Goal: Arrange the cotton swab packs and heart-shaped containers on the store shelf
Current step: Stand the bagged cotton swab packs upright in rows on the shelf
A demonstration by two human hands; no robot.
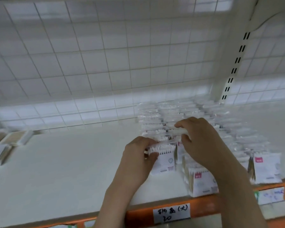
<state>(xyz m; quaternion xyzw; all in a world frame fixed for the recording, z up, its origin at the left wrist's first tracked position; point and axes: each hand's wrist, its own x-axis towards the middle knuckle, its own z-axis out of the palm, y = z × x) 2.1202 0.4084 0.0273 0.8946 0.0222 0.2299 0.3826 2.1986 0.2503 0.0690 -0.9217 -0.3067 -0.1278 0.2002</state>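
The left hand (138, 155) pinched the front pack (163, 159) of the left row at its swab-tip end, thumb under and fingers curled over; the right hand (202, 142) gripped another pack (179, 131) further back, fingers curled round its top edge. The packs (204, 129) stood in rows on the right half of the shelf (64, 162), running back to the grid panel (105, 63), with more at the front edge (202, 183) and far right (266, 168). They looked light, their thin clear wrap likely slick and crinkly, the card back fairly stiff; a grip across the top edge, both faces pinched, seemed safest, since a nudged row could topple. The shelf was smooth and pale, with an orange lip (138, 214) carrying a handwritten label (171, 213); boxes of wooden sticks (11, 139) lay at far left. No heart-shaped containers showed; the frame was blurred.
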